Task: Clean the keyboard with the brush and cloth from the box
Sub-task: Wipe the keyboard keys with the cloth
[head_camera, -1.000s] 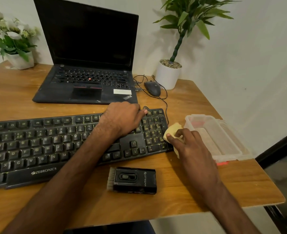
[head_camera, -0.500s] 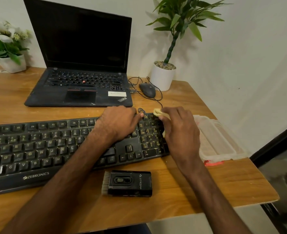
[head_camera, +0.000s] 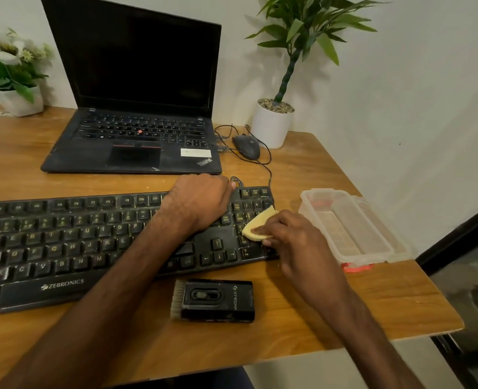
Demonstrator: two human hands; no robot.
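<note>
Steadies keyboard (head_camera: 63,242) with left hand (head_camera: 201,200), fingers curled at its far edge. Pinches folded yellow cloth (head_camera: 257,224) in right hand (head_camera: 291,237), pressing it onto number-pad keys at keyboard's right end. On desk (head_camera: 316,304), just in front of keyboard: brush (head_camera: 215,300), flat, bristles leftward, untouched. Right of keyboard: clear box (head_camera: 352,228), open.

Wooden table (head_camera: 316,169) against white wall (head_camera: 400,80); dark strip (head_camera: 456,234) low right.
</note>
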